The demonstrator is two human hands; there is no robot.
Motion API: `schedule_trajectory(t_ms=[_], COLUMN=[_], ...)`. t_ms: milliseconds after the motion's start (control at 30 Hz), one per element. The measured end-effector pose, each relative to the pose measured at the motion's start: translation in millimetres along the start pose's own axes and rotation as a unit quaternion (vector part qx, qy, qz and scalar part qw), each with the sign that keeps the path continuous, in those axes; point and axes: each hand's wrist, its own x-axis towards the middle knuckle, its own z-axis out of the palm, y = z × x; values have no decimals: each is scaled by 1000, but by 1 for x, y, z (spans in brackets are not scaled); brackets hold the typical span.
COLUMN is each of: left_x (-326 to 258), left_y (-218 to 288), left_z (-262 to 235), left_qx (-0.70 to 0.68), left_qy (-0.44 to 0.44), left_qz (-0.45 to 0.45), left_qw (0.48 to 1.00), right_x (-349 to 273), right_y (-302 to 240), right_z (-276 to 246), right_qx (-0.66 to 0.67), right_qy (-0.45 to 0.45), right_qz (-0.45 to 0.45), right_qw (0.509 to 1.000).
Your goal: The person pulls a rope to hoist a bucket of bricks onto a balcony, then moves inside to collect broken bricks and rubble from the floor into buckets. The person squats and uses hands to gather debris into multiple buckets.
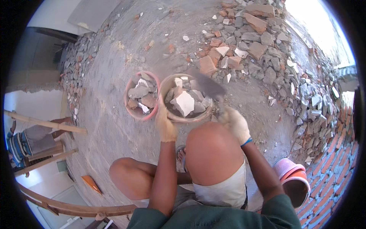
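In front of my knees stands a pale round bucket (165, 103) filled with grey rubble and a large white chunk (184, 104). My left hand (166, 125), in a pale work glove, grips the near left part of its rim. In my gloved right hand (235, 124) is a short hoe-like tool with a broad dark blade (209, 84); the blade is smeared by motion and reaches over the bucket's right rim. Touching or nearly touching the bucket on its left is a pink-red bucket (129, 105), also loaded with broken pieces.
A big rubble heap (263, 42) of bricks and concrete spreads along the right. Stacked pink and red buckets (295, 173) lie at lower right beside a brick wall (331, 171). Wooden poles (45, 121) and another person (34, 139) are at far left.
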Motion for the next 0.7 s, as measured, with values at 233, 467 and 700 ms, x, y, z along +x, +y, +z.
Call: schedule_trajectory(t_ms=[233,467,700], left_x=[-73,-57,-41], left_y=[-95,-157,-109], left_z=[-72,-112,-49], left_qx=[-122,-124,95], left_qy=[58,204,420], left_qz=[-68,-132,-58], left_qw=[989,962,900], right_x=[-93,-50,-11], right_y=[94,102,61], right_z=[-69,-57,-81], right_qx=[-316,-248,66], right_qy=[-73,-309,46], right_qz=[91,157,325], right_qw=[942,905,942])
